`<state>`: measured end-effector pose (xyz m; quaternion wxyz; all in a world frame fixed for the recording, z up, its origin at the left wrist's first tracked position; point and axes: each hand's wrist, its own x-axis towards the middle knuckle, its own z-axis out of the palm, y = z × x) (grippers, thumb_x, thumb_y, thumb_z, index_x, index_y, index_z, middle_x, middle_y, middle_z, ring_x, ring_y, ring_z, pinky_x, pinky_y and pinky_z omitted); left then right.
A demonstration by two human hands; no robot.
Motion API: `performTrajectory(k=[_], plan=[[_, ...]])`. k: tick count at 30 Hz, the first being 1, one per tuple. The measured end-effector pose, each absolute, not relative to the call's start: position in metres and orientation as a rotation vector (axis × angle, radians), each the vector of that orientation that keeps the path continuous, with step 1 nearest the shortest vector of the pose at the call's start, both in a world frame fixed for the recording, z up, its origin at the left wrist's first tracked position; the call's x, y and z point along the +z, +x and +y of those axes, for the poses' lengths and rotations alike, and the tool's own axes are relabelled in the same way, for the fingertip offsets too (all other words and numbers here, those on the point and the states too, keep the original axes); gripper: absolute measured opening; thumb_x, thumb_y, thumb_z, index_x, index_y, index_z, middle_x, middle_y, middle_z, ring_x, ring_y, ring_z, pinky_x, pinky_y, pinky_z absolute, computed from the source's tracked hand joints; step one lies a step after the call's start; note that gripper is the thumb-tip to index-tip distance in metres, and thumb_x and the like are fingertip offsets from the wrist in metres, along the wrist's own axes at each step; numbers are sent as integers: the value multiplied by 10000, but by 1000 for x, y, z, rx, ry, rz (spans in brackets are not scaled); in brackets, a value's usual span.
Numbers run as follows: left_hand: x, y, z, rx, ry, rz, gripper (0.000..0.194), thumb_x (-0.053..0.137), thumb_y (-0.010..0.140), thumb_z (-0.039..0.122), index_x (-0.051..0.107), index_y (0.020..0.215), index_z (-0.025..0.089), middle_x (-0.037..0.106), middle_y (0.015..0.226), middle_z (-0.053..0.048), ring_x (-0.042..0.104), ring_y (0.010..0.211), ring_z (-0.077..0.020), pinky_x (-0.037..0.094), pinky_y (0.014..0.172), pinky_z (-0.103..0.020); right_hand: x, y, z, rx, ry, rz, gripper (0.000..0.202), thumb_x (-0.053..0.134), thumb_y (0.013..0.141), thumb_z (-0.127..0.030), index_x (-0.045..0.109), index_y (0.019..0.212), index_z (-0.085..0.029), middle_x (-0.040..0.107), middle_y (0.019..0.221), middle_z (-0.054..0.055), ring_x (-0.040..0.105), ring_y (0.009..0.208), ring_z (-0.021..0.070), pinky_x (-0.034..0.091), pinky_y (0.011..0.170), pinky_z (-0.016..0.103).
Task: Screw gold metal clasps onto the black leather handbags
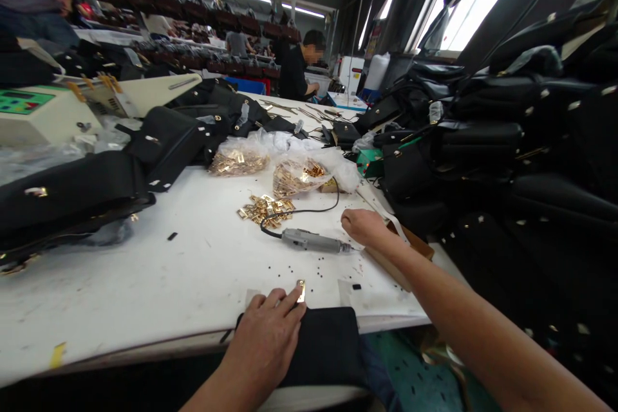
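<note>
My left hand (270,328) lies over the far edge of a black leather piece (328,347) at the table's front. Its fingers are close together, and a fingertip holds down a small gold metal plate (301,291) at that edge; the thumb is hidden. My right hand (364,226) is closed, reaching over the table beside a brown cardboard box (415,241); whatever its fingers hold is hidden. A grey electric screwdriver (313,241) lies between the hands with its tip to the right. Behind it is a pile of gold metal plates (267,209).
Clear bags (239,159) of gold fittings stand behind the pile. Small dark bits (290,270) dot the white table (145,277). Black bags (167,141) crowd the left, and a tall stack (487,148) rises at right. A co-worker (294,71) sits at the far end.
</note>
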<state>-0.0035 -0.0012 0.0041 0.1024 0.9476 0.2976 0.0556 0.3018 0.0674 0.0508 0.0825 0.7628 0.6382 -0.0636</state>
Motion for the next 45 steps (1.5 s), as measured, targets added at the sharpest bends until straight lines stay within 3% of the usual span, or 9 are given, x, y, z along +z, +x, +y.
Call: performTrajectory(k=[11, 18, 22, 26, 30, 34, 38, 41, 45], plan=[[2, -6, -3, 162, 2745, 886, 323, 447, 977, 197, 611, 1240, 289, 503, 1529, 12, 551, 1143, -262, 418, 908, -470, 34, 292, 82, -242, 2134, 1927, 385, 396, 986, -349, 739, 1042, -186, 754, 1086, 162, 701, 986, 294, 448, 774, 341], [2, -6, -3, 150, 2737, 868, 328, 438, 984, 207, 595, 1263, 282, 492, 1537, -2, 543, 1148, -264, 414, 916, -469, 44, 277, 79, -259, 2156, 2070, 362, 413, 981, -312, 640, 1256, -247, 711, 1255, 69, 673, 1067, 221, 440, 827, 299], [-4, -5, -2, 181, 2740, 885, 335, 443, 978, 188, 611, 1250, 292, 512, 1517, 0, 543, 1144, -258, 409, 918, -465, 38, 241, 72, -225, 2127, 2188, 438, 621, 852, -573, 682, 1121, -232, 735, 1106, 87, 666, 1000, 265, 451, 809, 326], [-9, -6, -1, 204, 2756, 873, 349, 460, 972, 186, 617, 1265, 293, 518, 1513, -13, 547, 1134, -248, 407, 917, -451, 32, 225, 69, -170, 2161, 2236, 316, 672, 834, -457, 684, 1017, -199, 730, 1034, 123, 661, 972, 280, 445, 809, 341], [-4, -7, 0, 202, 2759, 861, 358, 451, 976, 191, 614, 1277, 295, 522, 1512, -5, 548, 1145, -250, 413, 915, -456, 49, 247, 68, -175, 2307, 2264, 317, 522, 942, -501, 648, 1036, -226, 735, 950, 76, 673, 867, 229, 445, 751, 307], [-2, -6, 1, 203, 2733, 858, 341, 440, 986, 204, 610, 1267, 294, 505, 1530, 8, 549, 1150, -257, 416, 913, -465, 78, 284, 74, -778, 2984, 2394, 400, 382, 979, -568, 579, 976, -220, 692, 764, 29, 669, 693, 188, 470, 609, 269], [-6, -5, 1, 213, 2717, 873, 340, 443, 987, 202, 595, 1274, 302, 514, 1523, 28, 549, 1161, -254, 409, 921, -467, 87, 306, 90, -1863, 3423, 2181, 357, 642, 830, -546, 572, 952, -219, 643, 726, -24, 636, 586, 150, 523, 527, 258], [-8, -6, 2, 208, 2709, 879, 324, 456, 988, 217, 599, 1263, 314, 523, 1514, 36, 557, 1155, -245, 408, 922, -457, 74, 308, 100, -1993, 3611, 1915, 417, 837, 654, -426, 590, 899, -196, 565, 613, -73, 492, 438, 90, 453, 415, 216], [-6, -7, 1, 172, 2703, 874, 338, 471, 977, 220, 594, 1276, 319, 528, 1509, 26, 555, 1175, -245, 404, 941, -450, 48, 296, 108, -1910, 3875, 1849, 430, 834, 665, -491, 556, 810, -197, 545, 548, -82, 515, 440, 91, 468, 435, 212]])
